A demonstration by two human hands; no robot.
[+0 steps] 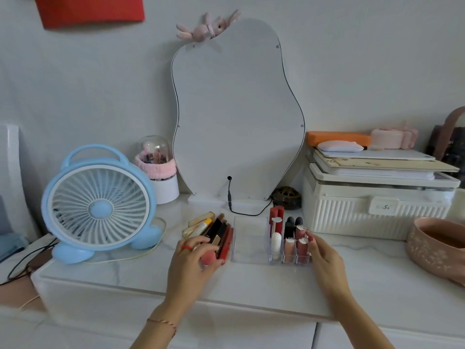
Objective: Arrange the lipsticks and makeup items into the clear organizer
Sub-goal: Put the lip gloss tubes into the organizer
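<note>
The clear organizer (247, 238) stands on the white marble top in front of the mirror. Its wide left bay holds nothing. The small right cells hold a red lipstick (276, 219), two black lipsticks (293, 225), a white tube (276, 244) and pink lip glosses (289, 249). My right hand (324, 263) touches the front right pink tube (302, 248) with its fingertips. Left of the organizer lies a pile of loose lipsticks and makeup sticks (214, 229). My left hand (191, 263) rests on that pile, curled around a round pink makeup sponge (208, 258).
A blue desk fan (99, 205) stands at the left with its cable on the top. The mirror (236, 112) and its black cord sit behind the organizer. A cream ribbed storage box (377, 210) with stacked items is at the right, and a pink bowl (437, 248) at the far right.
</note>
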